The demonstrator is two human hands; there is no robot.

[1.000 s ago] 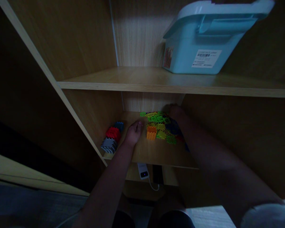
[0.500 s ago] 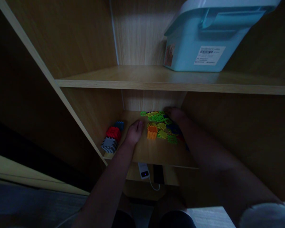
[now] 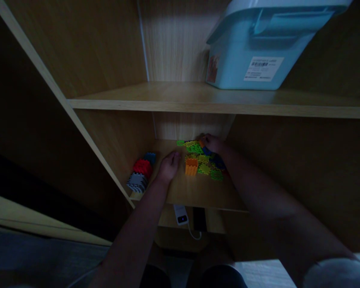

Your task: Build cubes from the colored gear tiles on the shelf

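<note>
On the lower shelf, my left hand (image 3: 169,167) rests with its fingers curled closed; whether anything is inside them is hidden. An open-topped orange cube of interlocking foam-like pieces (image 3: 191,167) stands just to its right. Further back, my right hand (image 3: 210,143) reaches over a spread of loose puzzle pieces, its fingers closed at an orange puzzle piece (image 3: 201,143). Green pieces (image 3: 194,149), yellow pieces (image 3: 204,169) and dark blue pieces (image 3: 218,162) lie around it, partly overlapping. My right forearm covers some of the pieces on the right.
Along the left wall sit a grey block (image 3: 137,182), a red block (image 3: 143,167) and a blue block (image 3: 150,157). A light blue lidded bin (image 3: 246,52) stands on the upper shelf (image 3: 174,94). Below are a white device with a cable (image 3: 180,214) and a flat black object (image 3: 199,219).
My right hand has moved left over the pile, and an orange piece now shows at its fingertips. The left hand stays in place.
</note>
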